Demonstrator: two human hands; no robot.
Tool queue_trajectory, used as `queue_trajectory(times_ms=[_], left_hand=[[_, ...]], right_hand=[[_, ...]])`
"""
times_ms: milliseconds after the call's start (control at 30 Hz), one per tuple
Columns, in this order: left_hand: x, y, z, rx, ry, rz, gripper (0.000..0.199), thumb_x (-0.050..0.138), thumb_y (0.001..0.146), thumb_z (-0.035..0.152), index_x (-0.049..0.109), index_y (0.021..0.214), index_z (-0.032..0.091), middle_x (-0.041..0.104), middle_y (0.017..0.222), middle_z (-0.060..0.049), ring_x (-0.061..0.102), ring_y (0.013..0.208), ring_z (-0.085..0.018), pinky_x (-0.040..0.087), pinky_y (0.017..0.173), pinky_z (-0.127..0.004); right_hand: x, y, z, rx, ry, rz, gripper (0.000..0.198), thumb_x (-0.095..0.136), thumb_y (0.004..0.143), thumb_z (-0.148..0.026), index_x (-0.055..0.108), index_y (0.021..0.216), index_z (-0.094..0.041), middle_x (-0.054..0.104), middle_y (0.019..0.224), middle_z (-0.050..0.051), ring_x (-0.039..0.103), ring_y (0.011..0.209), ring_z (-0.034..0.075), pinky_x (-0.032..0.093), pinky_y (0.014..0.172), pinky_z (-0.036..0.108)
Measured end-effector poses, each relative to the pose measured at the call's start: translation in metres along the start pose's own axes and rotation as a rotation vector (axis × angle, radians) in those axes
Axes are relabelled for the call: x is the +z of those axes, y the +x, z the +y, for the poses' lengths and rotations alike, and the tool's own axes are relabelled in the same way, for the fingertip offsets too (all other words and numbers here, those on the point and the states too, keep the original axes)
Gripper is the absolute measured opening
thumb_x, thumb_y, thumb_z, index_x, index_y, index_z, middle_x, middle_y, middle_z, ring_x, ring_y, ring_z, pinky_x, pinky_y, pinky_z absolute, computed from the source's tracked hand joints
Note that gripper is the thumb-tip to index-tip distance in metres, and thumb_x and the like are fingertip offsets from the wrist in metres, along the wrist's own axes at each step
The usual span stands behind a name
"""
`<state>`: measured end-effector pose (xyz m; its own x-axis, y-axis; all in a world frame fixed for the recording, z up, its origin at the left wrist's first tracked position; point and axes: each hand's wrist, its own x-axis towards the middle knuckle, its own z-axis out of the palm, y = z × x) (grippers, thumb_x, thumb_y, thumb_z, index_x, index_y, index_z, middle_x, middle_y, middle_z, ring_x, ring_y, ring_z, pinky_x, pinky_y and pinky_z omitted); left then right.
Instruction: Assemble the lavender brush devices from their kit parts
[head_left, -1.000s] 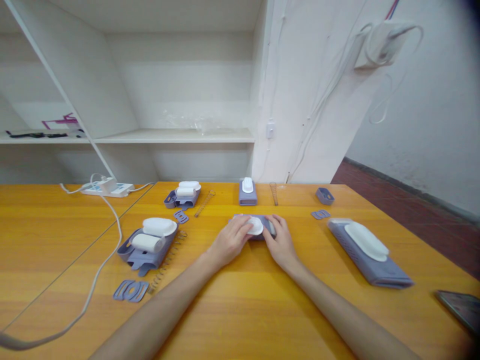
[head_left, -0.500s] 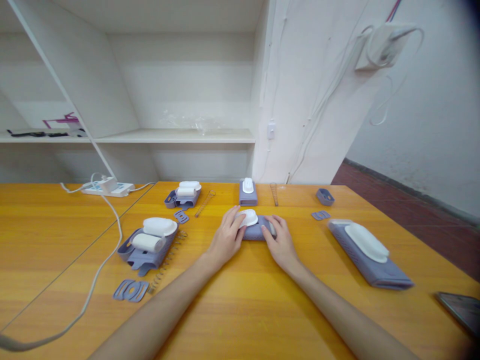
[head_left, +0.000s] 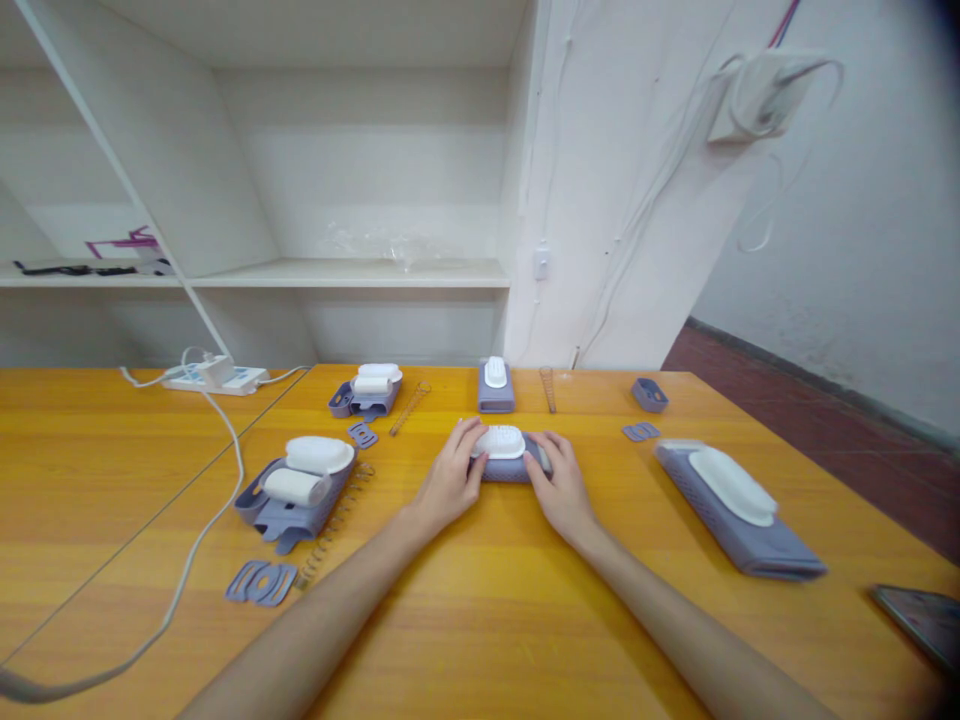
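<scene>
The case sits on the surface, a cap on top. The left hand grasps the cap's left end with its fingers, the right hand the case's right end.

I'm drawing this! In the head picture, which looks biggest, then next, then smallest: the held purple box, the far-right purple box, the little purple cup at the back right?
1. Far-right purple box
2. Held purple box, partly hidden
3. Little purple cup
Nearness makes real sizes unsure.
</scene>
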<state>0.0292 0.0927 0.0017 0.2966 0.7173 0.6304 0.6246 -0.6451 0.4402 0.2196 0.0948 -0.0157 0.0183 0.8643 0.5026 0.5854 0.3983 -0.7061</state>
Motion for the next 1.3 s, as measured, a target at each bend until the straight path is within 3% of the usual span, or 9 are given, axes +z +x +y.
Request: queue_trajectory(times_ms=[233,567,800,967,1167,1300], left_hand=[[-0.0011,0.0012,0.0033,-0.022,0.137,0.009,0.036,0.042,0.085,0.018,0.043,0.121,0.019,0.049,0.126,-0.011,0.041,0.123,-0.022,0.023,0.108,-0.049],[-0.0036,0.0022,0.0071,-0.041,0.135,0.051,0.035,0.045,0.083,0.022,0.044,0.118,0.017,0.052,0.116,-0.011,0.047,0.112,-0.022,0.035,0.098,-0.04],[-0.0009,0.0018,0.0031,-0.12,0.265,0.12,0.037,0.051,0.082,0.032,0.045,0.115,0.016,0.057,0.108,-0.011,0.052,0.103,-0.024,0.036,0.094,-0.042],[0.0005,0.0007,-0.0012,-0.12,0.32,0.168,0.038,0.052,0.082,0.04,0.048,0.111,0.017,0.062,0.102,-0.01,0.056,0.095,-0.024,0.033,0.096,-0.044],[-0.0015,-0.0003,0.0008,-0.074,0.334,0.149,0.061,0.059,0.07,0.06,0.049,0.112,0.017,0.062,0.106,-0.011,0.056,0.099,-0.026,0.031,0.097,-0.045],[-0.0016,0.0,0.0019,-0.183,0.367,0.137,0.068,0.057,0.064,0.069,0.053,0.106,0.016,0.062,0.101,-0.012,0.055,0.096,-0.028,0.034,0.092,-0.044]], right_hand=[[-0.0007,-0.0008,-0.0013,0.001,-0.022,0.008,0.036,0.046,0.085,-0.036,0.056,0.115,-0.018,0.046,0.118,0.011,0.044,0.116,0.023,0.033,0.103,0.042],[-0.0015,-0.004,-0.008,-0.043,-0.086,-0.017,0.033,0.048,0.083,-0.035,0.06,0.111,-0.02,0.04,0.134,0.012,0.039,0.124,0.026,0.032,0.104,0.047],[-0.0016,-0.0023,-0.0091,-0.049,-0.061,-0.027,0.035,0.048,0.083,-0.033,0.057,0.115,-0.021,0.047,0.128,0.011,0.04,0.125,0.025,0.033,0.104,0.045],[-0.0005,-0.0025,-0.0077,-0.04,-0.067,-0.034,0.036,0.051,0.081,-0.036,0.058,0.114,-0.021,0.044,0.13,0.011,0.041,0.123,0.025,0.034,0.103,0.044],[-0.0003,-0.0028,-0.0089,-0.006,-0.135,0.013,0.041,0.057,0.077,-0.041,0.058,0.112,-0.02,0.046,0.121,0.012,0.042,0.119,0.027,0.034,0.102,0.045],[0.0006,-0.0021,-0.0079,0.041,-0.108,0.009,0.045,0.057,0.077,-0.042,0.055,0.114,-0.017,0.045,0.122,0.014,0.041,0.121,0.027,0.034,0.103,0.045]])
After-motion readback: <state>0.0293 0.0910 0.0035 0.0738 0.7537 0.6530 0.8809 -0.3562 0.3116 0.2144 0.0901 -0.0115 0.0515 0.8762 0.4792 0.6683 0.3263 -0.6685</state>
